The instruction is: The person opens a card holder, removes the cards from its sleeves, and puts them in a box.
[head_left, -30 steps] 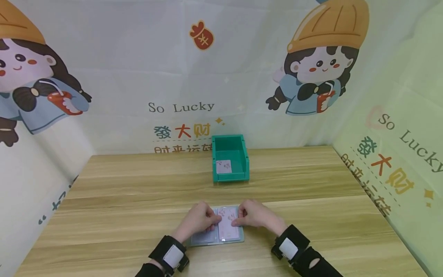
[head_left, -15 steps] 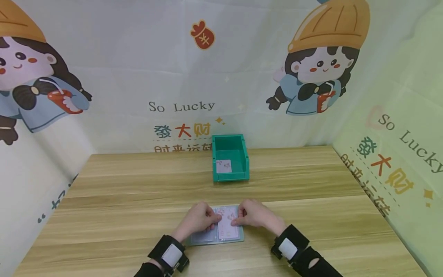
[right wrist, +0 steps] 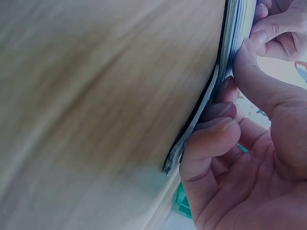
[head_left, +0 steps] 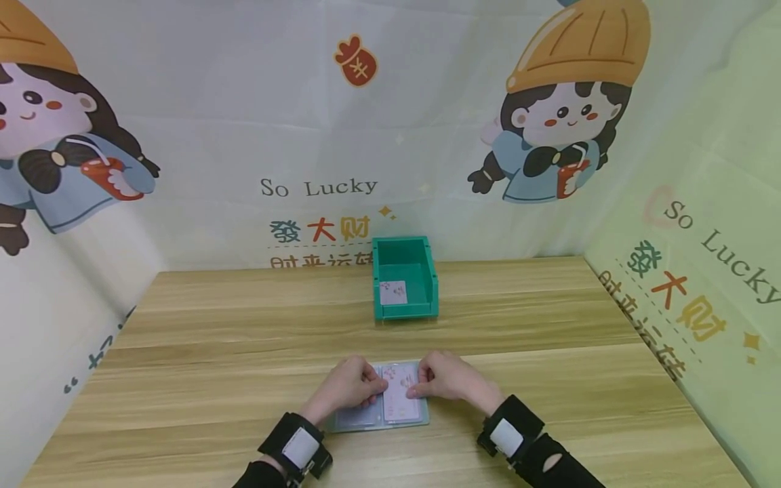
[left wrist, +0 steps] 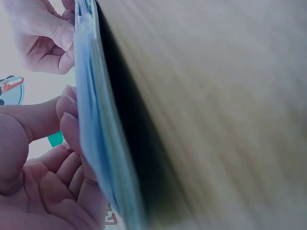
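Note:
A small light-blue card album [head_left: 358,417] lies spread on the table, with clear pocket pages. On its right page is a pale pink card [head_left: 401,409] with a small printed pattern. My left hand [head_left: 352,383] pinches at the card's left edge, thumb and forefinger together near the album's middle. From the other side my right hand [head_left: 450,377] grips the album's right edge, its thumb over the card. The right wrist view shows the thumb on the page and curled fingers [right wrist: 208,139] along the cover's edge. In the left wrist view the album [left wrist: 98,110] appears edge-on.
A green open-fronted bin [head_left: 405,312] stands at the back of the wooden table [head_left: 244,332], beyond the album. Inside it, at the front left, lies another pink patterned card [head_left: 393,293]. Printed cloth [head_left: 427,224] walls off the back and sides.

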Motion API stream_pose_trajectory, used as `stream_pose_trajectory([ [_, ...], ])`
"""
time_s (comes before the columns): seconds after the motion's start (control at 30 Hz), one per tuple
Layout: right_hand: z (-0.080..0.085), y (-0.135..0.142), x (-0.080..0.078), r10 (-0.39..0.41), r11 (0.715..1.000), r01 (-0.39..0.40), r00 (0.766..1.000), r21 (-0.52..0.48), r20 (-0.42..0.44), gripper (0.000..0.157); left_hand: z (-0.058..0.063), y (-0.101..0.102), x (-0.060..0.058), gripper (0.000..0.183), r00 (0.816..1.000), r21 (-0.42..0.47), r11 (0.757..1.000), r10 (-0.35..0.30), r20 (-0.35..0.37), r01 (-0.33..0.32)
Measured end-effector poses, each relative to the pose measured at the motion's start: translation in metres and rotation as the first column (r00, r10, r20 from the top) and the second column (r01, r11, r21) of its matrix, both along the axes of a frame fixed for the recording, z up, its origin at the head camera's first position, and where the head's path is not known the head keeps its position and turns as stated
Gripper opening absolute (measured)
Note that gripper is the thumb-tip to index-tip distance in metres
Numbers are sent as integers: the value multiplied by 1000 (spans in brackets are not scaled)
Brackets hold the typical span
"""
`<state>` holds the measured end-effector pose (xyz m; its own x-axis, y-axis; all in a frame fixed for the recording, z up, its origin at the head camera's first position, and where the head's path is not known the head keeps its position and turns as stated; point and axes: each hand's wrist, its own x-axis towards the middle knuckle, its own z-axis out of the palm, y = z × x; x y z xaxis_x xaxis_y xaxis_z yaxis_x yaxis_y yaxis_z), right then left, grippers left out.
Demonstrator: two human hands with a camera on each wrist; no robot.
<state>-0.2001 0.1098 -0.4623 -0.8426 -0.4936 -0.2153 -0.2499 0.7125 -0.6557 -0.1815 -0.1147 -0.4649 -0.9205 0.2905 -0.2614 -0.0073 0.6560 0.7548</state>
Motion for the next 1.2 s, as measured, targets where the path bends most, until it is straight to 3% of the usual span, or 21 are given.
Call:
stream_pose_trajectory([
  [0.47, -2, 3, -2, 24, 1000, -24, 1000, -5, -5, 33, 1, 2, -1, 19, 1000, -27, 1000, 12, 18, -12],
  [1.2, 4, 6, -5, 52, 998, -50, 995, -24, 89, 30, 5, 0, 2, 21, 999, -33, 999, 41, 0, -41],
])
